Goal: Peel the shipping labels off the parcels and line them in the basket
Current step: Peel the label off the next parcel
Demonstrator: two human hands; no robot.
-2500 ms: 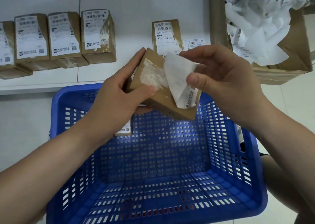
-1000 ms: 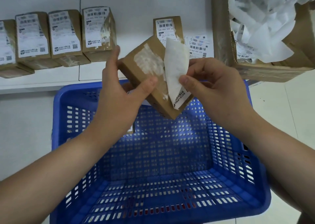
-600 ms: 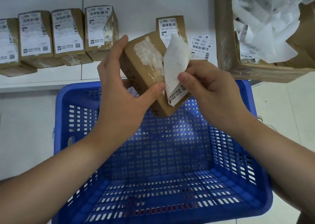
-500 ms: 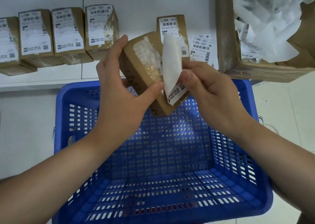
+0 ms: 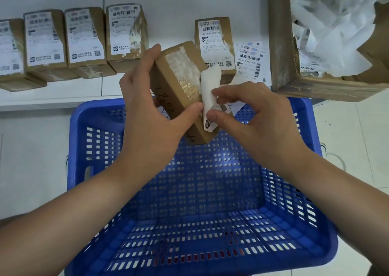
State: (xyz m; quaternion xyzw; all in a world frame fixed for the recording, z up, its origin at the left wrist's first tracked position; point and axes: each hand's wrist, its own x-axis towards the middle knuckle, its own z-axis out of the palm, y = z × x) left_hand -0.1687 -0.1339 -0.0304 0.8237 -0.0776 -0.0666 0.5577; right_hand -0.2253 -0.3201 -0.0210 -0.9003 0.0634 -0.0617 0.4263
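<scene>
The left hand (image 5: 151, 116) grips a brown cardboard parcel (image 5: 174, 82) above the far edge of the blue basket (image 5: 311, 223), fingers curled behind the box and the thumb pressed on its front lower corner, so the parcel is held tilted with one end down toward the basket. The right hand (image 5: 252, 116) pinches the shipping label (image 5: 209, 90) between thumb and forefinger; the label is folded back from the parcel's face, its blank white underside showing, with only its lower printed corner near the box's bottom edge. Where the label has come away, the parcel's face shows whitish torn residue and a patch of shiny tape. Handwritten marks run along the parcel's side. On the white bench (image 5: 179, 0) behind, a row of four labelled parcels (image 5: 84, 42) stands at the left, and one more labelled parcel (image 5: 216, 44) stands just behind the held one, with loose flat labels (image 5: 251, 59) lying beside it. At the right sits a large cardboard box (image 5: 282, 44) filled with crumpled white peeled labels (image 5: 332, 23).
</scene>
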